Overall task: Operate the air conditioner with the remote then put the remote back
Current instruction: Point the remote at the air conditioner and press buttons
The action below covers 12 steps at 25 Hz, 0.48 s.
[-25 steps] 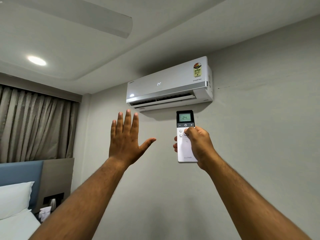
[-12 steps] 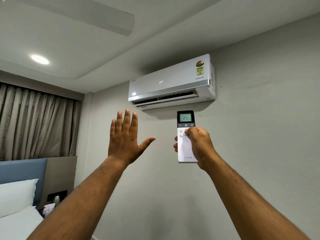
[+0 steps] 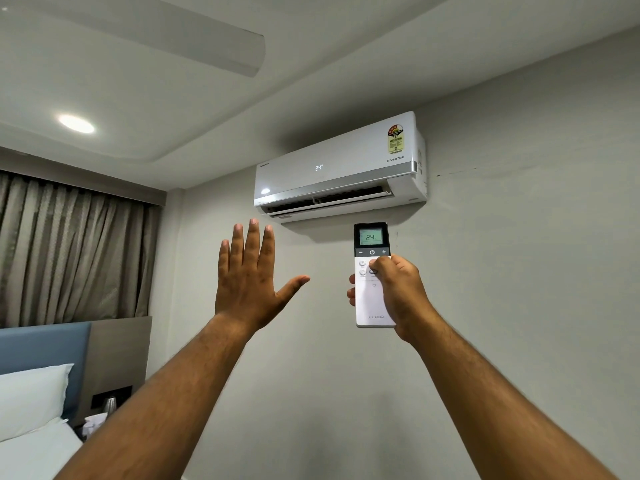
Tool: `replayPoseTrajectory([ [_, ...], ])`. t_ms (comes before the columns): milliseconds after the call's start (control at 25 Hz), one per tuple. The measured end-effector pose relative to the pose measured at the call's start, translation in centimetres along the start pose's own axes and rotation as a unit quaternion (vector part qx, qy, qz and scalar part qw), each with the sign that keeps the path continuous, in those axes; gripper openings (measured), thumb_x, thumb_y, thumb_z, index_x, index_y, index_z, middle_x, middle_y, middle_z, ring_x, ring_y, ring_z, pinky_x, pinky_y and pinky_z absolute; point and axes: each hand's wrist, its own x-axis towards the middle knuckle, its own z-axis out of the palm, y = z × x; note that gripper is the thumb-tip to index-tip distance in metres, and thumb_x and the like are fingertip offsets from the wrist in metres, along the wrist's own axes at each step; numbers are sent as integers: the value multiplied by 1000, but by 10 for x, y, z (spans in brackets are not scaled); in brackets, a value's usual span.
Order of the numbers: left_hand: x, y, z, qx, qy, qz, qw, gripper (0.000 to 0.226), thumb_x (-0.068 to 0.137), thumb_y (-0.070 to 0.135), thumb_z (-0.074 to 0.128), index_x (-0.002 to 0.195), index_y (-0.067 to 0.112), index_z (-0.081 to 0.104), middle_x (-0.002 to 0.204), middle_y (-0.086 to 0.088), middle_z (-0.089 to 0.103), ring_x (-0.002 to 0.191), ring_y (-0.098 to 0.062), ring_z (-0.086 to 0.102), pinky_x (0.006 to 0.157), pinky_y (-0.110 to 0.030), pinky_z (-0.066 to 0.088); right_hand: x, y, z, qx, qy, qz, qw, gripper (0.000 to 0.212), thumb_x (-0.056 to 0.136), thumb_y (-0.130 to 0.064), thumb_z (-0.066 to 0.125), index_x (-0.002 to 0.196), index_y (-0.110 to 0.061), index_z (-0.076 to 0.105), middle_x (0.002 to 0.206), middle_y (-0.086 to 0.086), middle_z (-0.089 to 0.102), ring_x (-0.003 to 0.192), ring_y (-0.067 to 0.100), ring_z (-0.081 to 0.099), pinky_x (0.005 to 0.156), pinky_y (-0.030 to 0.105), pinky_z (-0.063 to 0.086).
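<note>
Gripping the remote (image 3: 372,292) around its lower half, the right hand (image 3: 398,296) holds it upright, aimed at the AC (image 3: 341,168) on the far wall, thumb bent onto the small buttons under the power key. Which button it covers is hard to tell, as the thumb hides it. The left hand (image 3: 251,278) is raised to the left of the remote, released, fingers spread, palm toward the vent, touching nothing.

The remote looks like a light, rigid plastic bar, smooth enough to slip, so the wrap around the lower body with the thumb free seems the right hold; its screen end is best kept uncovered. It would likely survive setting down, less so a drop.

Counted: one remote, one AC, two hands, both displays reading 24. Where it goes back is out of view.
</note>
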Motion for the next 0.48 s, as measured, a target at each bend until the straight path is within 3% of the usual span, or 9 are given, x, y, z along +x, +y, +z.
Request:
replayPoseTrajectory([
  [480, 1, -1, -6, -2, 1, -2, 1000, 102, 77, 83, 13, 151, 14, -3, 161, -13, -5, 147, -32, -9, 119, -51, 0, -3, -7, 3, 7, -3, -5, 1000, 15, 94, -21, 48, 97, -8, 55, 87, 20, 72, 62, 34, 71, 55, 36, 55],
])
